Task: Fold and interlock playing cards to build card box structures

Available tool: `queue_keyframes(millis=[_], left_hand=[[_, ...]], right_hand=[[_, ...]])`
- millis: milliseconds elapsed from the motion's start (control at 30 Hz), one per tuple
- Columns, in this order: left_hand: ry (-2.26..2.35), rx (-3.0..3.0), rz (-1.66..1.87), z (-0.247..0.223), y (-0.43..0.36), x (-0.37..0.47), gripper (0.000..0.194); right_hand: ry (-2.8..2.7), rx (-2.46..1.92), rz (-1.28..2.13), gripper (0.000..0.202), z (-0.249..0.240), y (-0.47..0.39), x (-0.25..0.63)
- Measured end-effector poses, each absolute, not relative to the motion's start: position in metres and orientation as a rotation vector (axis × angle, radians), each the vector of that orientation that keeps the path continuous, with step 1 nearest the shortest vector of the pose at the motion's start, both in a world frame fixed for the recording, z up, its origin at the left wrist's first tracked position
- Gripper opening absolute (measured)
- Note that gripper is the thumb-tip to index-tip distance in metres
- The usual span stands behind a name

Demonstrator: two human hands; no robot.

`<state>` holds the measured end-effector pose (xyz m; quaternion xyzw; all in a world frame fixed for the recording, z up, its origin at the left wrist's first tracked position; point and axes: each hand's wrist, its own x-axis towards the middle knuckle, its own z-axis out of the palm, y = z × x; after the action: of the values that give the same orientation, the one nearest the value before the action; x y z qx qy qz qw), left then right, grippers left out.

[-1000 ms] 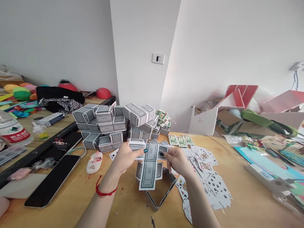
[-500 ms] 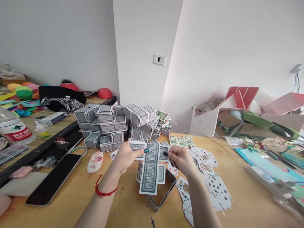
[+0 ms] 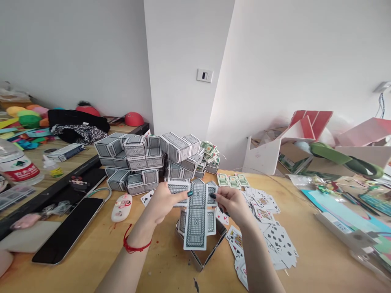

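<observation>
Between my two hands hangs a joined piece of playing cards point(image 3: 195, 219), their grey-blue patterned backs facing me, with flaps sticking out at the sides. My left hand point(image 3: 160, 201) pinches its upper left part, thumb lying over the card. On the upper right flap, my right hand point(image 3: 232, 201) closes thumb and fingers. Under the piece, a box-like frame of folded cards point(image 3: 200, 262) rests on the table, partly hidden by it. Just behind my hands stand stacked blocks of folded cards point(image 3: 143, 156), with green-backed ones point(image 3: 209, 150) at their right end.
Loose playing cards point(image 3: 281, 244) lie spread face up on the right. A phone point(image 3: 69, 230) and a white mouse point(image 3: 121, 207) are on the left, near a bottle point(image 3: 18, 165). Farther right are a power strip point(image 3: 345, 232) and open cardboard boxes point(image 3: 308, 150).
The lower end of the held card piece has swung slightly to the right. Both hands keep their pinch in nearly the same place.
</observation>
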<state>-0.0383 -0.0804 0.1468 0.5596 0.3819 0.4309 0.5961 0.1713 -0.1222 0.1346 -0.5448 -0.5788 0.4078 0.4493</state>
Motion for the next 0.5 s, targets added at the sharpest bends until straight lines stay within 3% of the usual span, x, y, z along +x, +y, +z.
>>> queue_keyframes(millis=[200, 500], left_hand=[[0.763, 1.251, 0.918, 0.155, -0.084, -0.041, 0.035], [0.871, 1.345, 0.935, 0.155, -0.085, -0.042, 0.027]], right_hand=[[-1.423, -1.314, 1.058, 0.034, 0.134, -0.121, 0.180], [-1.411, -1.301, 1.090, 0.037, 0.132, -0.118, 0.180]])
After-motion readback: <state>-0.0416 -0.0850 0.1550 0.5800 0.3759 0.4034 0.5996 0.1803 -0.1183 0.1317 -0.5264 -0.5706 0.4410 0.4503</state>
